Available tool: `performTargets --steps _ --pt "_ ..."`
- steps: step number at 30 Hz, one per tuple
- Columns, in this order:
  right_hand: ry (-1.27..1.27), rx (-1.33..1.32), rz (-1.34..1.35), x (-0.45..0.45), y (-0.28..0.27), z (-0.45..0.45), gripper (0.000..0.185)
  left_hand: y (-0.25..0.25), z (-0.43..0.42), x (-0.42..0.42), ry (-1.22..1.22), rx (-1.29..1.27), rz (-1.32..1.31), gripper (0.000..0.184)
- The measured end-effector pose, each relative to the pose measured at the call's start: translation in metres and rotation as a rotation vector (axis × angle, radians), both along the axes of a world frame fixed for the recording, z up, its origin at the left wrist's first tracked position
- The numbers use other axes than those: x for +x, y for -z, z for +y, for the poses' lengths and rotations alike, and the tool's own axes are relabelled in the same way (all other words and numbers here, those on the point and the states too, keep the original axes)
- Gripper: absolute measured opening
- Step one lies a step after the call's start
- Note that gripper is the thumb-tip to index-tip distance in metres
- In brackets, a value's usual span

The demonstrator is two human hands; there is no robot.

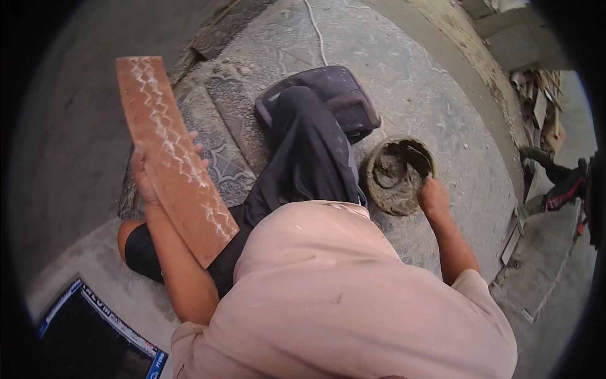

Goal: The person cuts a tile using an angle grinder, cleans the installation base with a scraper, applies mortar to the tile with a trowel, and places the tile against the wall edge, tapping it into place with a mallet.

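My left hand [144, 175] is closed around a long reddish-brown tile [165, 140]. It is raised and tilted over my bent leg, and a rough white zigzag pattern runs down the face I see. Fingertips show past its far edge. On the other side, my right hand [434, 199] is closed at the rim of a round, mortar-caked bucket [374, 188]. It grips what looks like a trowel [417, 160], whose dark blade reaches inside; the handle is hidden by my fingers. Wet grey mortar [392, 174] lies in the bucket.
A dark padded cushion [338, 88] lies by my knee, with a pale cable [315, 28] behind it. Patterned floor tiles [230, 164] lie left of my leg. A black printed bag [88, 335] is at lower left. Wood scraps [544, 104] and a person's leg [549, 167] are at right.
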State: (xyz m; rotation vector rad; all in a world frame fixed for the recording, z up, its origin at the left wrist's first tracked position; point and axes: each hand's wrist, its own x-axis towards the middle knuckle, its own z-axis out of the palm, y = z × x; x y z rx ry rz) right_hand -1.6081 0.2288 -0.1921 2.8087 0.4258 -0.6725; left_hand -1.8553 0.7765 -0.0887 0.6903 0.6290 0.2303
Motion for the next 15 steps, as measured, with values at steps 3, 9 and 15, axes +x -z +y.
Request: performTargets --steps 3,9,15 --pt "-0.152 0.353 0.11 0.012 0.079 -0.021 0.021 0.022 0.009 -0.001 -0.035 0.01 0.005 0.102" --pt "0.822 0.588 0.592 -0.013 0.04 0.016 0.027 0.028 -0.005 0.015 -0.058 -0.016 0.12 0.09" --pt "-0.262 0.518 -0.229 -0.039 0.067 -0.038 0.018 0.029 -0.007 0.023 -0.028 -0.006 0.191 0.09"
